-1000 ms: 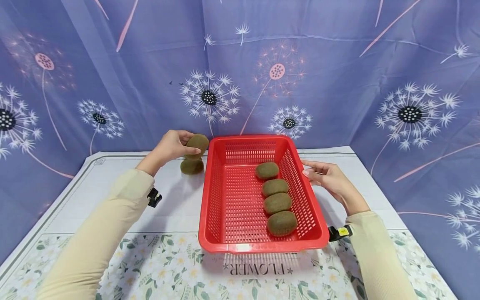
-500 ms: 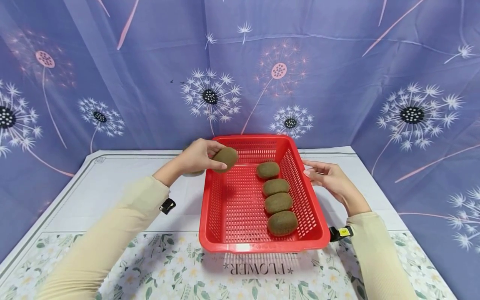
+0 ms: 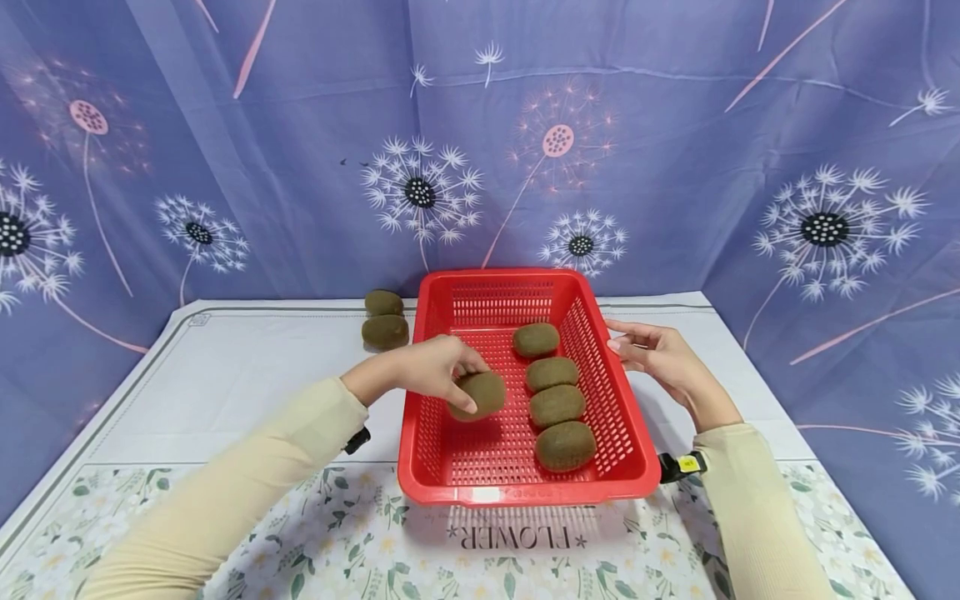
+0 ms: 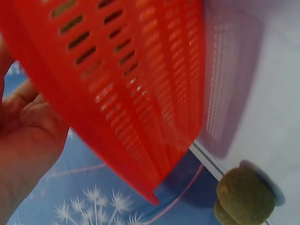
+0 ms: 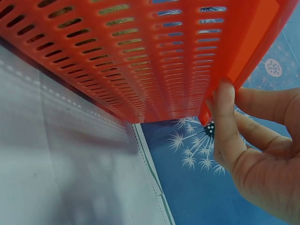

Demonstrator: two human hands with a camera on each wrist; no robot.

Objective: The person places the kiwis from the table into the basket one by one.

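Note:
My left hand (image 3: 441, 367) grips a brown kiwi (image 3: 483, 394) over the left half of a red plastic basket (image 3: 525, 495). In the left wrist view the basket's slotted wall (image 4: 136, 93) hides that kiwi, and only part of the hand (image 4: 33, 126) shows past the rim. On the basket's right side my right hand (image 3: 663, 358) pinches the rim between thumb and fingers; the right wrist view shows the fingers (image 5: 227, 122) at the underside of the lip. Several kiwis (image 3: 557, 405) lie in a column along the basket's right inner side.
Two kiwis (image 3: 386, 332) sit on the white tablecloth (image 3: 300, 358), just left of the basket's far corner. A flowered band with lettering (image 3: 517, 538) runs along the near side. Purple dandelion-print cloth (image 3: 480, 125) hangs behind and at both sides.
My left hand has carried the kiwi from the stack left of the basket, over the rim, rightward and nearer into the basket. The right hand stays at the rim.

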